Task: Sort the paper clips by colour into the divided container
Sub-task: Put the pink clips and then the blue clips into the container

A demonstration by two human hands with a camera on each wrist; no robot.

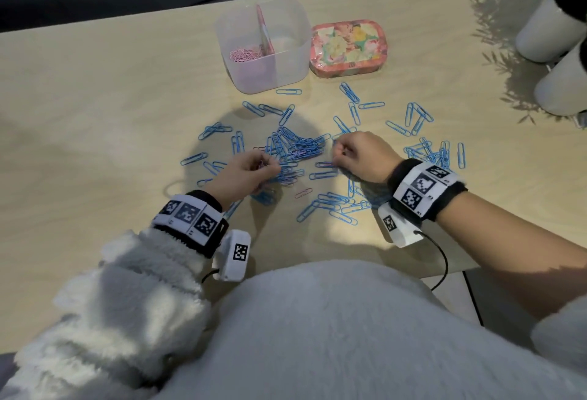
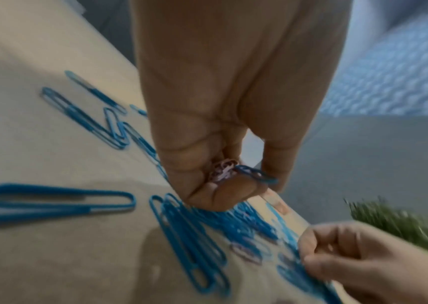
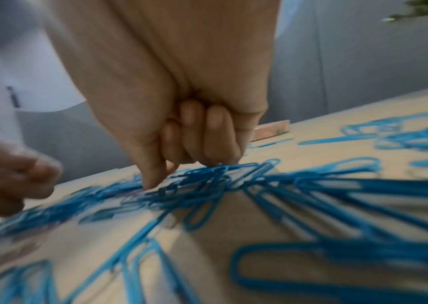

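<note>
Several blue paper clips [image 1: 295, 145] lie scattered over the table, thickest in a heap between my hands. My left hand [image 1: 270, 166] grips a small bunch of pink clips [image 2: 221, 170], and a blue clip [image 2: 256, 174] hangs from the bunch. My right hand [image 1: 338, 153] is curled, with thumb and forefinger tips down on the blue heap [image 3: 207, 181]; I see no clip inside it. One pink clip [image 1: 324, 164] lies just left of its fingertips and another pink clip [image 1: 303, 192] lies nearer me. The clear divided container [image 1: 295, 60] stands behind, with pink clips [image 1: 244, 55] in its left compartment.
A floral tin [image 1: 347, 47] sits right of the container. Two white plant pots [image 1: 549, 28] stand at the far right edge of the table. More blue clips [image 1: 428, 152] spread out to the right of my right wrist.
</note>
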